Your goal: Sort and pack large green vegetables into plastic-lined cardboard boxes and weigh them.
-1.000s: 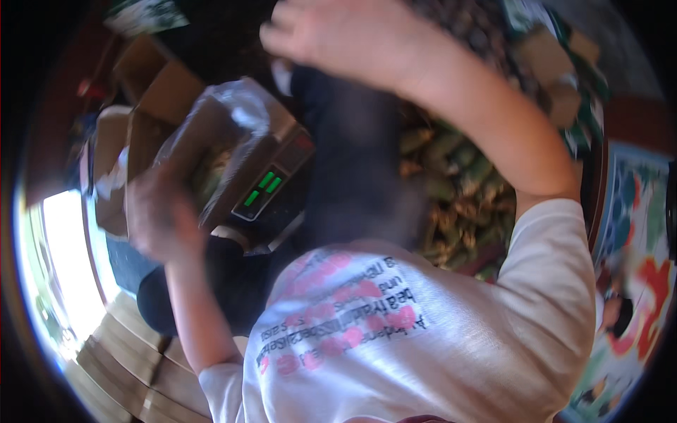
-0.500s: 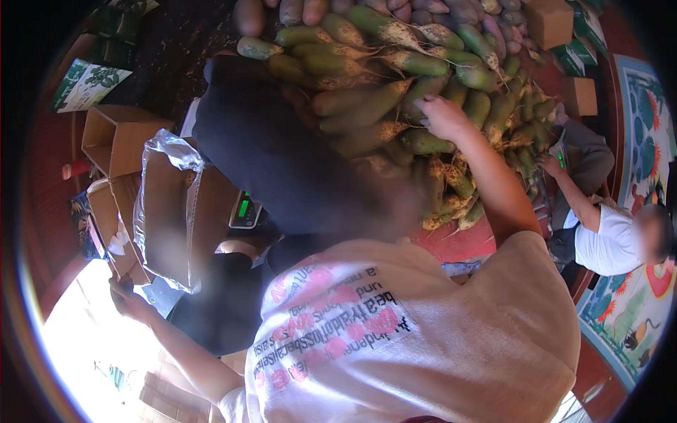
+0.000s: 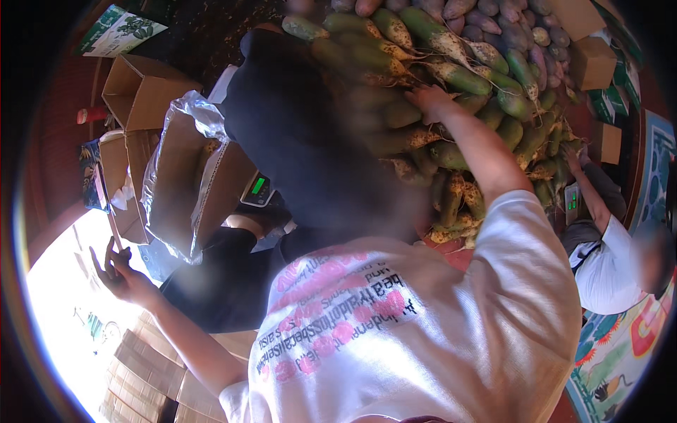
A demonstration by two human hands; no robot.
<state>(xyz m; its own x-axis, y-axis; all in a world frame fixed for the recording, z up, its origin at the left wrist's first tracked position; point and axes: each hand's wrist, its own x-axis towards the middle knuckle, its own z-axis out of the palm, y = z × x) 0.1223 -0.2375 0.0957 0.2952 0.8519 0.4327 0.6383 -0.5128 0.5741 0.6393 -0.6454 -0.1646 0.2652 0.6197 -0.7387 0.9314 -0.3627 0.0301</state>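
Note:
My right hand (image 3: 431, 106) reaches into a heap of green radishes (image 3: 458, 77), its fingers curled over the root end of one green radish (image 3: 396, 116). Parts of that radish are blurred. Out to the left, my left hand (image 3: 121, 273) is held in the air with its fingers spread and nothing in it. Near it stands a cardboard box (image 3: 229, 194) lined with clear plastic (image 3: 197, 113). A small scale (image 3: 258, 189) with a lit green display sits just right of this box. A dark, blurred shape (image 3: 296, 127) covers the middle of the view.
Open cardboard boxes (image 3: 144, 92) stand at the left. Stacked flattened cartons (image 3: 144, 366) lie at the lower left. Purplish roots (image 3: 497, 32) are piled behind the radishes. At the right, a co-worker (image 3: 606, 261) reaches to the heap beside a second scale (image 3: 572, 201).
My right hand has shifted leftward over the radishes, onto the end of one. My left hand has moved away from the boxes and spread its fingers. The whole view has shifted slightly.

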